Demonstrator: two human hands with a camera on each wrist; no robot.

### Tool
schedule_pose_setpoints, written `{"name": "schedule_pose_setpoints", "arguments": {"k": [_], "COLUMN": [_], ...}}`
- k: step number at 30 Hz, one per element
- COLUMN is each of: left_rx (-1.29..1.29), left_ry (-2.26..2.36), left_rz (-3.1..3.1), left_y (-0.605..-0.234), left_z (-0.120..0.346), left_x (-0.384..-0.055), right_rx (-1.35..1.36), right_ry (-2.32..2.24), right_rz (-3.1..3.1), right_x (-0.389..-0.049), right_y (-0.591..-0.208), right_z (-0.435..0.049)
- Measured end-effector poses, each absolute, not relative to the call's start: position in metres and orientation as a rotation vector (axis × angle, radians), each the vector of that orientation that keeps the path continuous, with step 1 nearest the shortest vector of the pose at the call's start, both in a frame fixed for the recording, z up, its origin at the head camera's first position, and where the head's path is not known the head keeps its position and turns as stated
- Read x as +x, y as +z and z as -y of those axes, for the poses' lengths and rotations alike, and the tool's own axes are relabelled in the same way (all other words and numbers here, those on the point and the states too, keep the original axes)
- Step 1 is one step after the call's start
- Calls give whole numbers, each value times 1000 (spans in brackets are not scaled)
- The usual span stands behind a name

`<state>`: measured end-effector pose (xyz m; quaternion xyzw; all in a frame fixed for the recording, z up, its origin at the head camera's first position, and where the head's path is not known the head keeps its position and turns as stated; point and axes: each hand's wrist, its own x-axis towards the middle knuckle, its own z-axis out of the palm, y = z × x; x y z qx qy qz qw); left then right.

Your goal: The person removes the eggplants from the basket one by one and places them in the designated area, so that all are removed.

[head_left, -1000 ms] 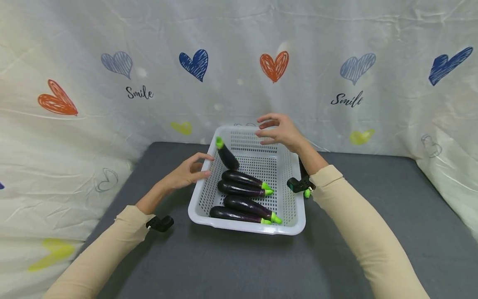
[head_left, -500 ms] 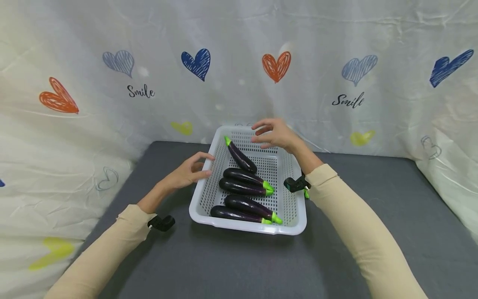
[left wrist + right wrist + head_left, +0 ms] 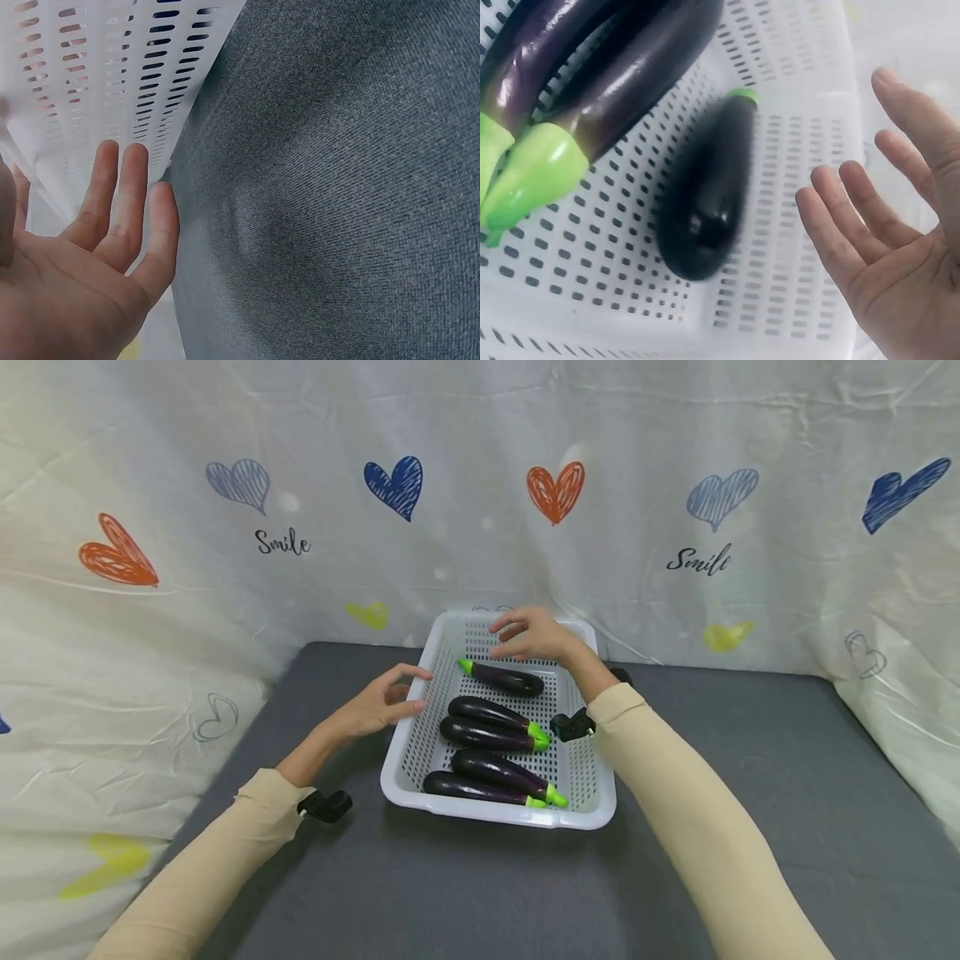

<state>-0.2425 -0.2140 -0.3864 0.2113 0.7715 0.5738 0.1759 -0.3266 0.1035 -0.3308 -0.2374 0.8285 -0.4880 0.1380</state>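
Observation:
A white perforated plastic basket [image 3: 405, 785] holds several dark purple eggplants with green stem ends. The farthest eggplant [image 3: 508, 680] lies crosswise, apart from the others, its green end to the left. Below it, a pair of eggplants [image 3: 486, 733] lies side by side, with another pair [image 3: 495, 770] near the front. My left hand [image 3: 371, 704] has its index fingertip and thumb at the basket's left rim; its other fingers extend along the outer wall in the left wrist view. Over the far right part of the basket hovers my right hand [image 3: 536, 637], fingers loosely spread, holding nothing.
The basket stands on a dark grey cloth-covered table [image 3: 480, 893]. Just right of it, a dark rounded end [image 3: 621, 676] shows past my right forearm, the rest hidden. Behind the table hangs a pale curtain [image 3: 465, 552] printed with hearts.
The farthest eggplant has tipped from a steep slant to lying crosswise on the basket's floor. My right hand has moved left and slightly nearer. The left hand stays at the rim.

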Motion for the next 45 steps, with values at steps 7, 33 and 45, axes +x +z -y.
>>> {"name": "schedule_pose_setpoints", "arguments": {"k": [7, 33, 45], "left_rx": [591, 628, 638], "left_ry": [1624, 1628, 1632], "left_rz": [-2176, -2153, -2143], "left_y": [-387, -386, -387], "left_z": [214, 214, 215], "left_x": [-243, -243, -244], "right_rx": [-753, -577, -522], "right_ry": [-1383, -1369, -1530], "right_rz": [-2394, -2569, -2548], "right_x": [-331, -343, -343], "right_y": [-342, -396, -396], "right_z": [-101, -83, -80]}}
